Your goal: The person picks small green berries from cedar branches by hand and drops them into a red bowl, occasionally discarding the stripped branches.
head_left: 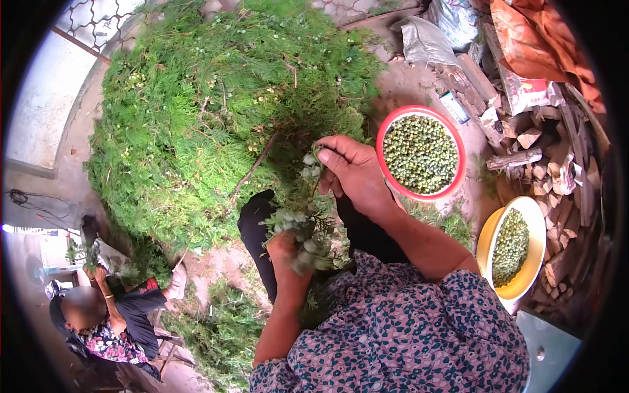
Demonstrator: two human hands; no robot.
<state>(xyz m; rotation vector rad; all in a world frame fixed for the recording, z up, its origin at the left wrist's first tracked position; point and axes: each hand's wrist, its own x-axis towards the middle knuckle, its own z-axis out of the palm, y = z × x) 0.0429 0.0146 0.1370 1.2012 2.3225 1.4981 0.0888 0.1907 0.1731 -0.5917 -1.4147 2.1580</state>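
My left hand point(288, 254) is closed around the lower part of a leafy cypress-like sprig point(303, 219) that carries pale green cones. Higher up, my right hand point(359, 171) pinches the sprig's upper end with thumb and forefinger, beside a few cones point(310, 164). Whether a loose cone is inside the right fingers is hidden. The sprig is held above my dark-clothed knees. Past my hands spreads a large heap of cut green branches point(177, 150). To the right of my right hand stands a red-rimmed basin point(463, 154) filled with small green cones.
A yellow basin point(488, 245) with more green cones sits farther right, beside stacked firewood point(557, 262). Sacks point(426, 42) and an orange sheet point(544, 39) lie at the upper right. Another person point(108, 327) sits at lower left, holding a sprig. More branches point(223, 334) lie near me.
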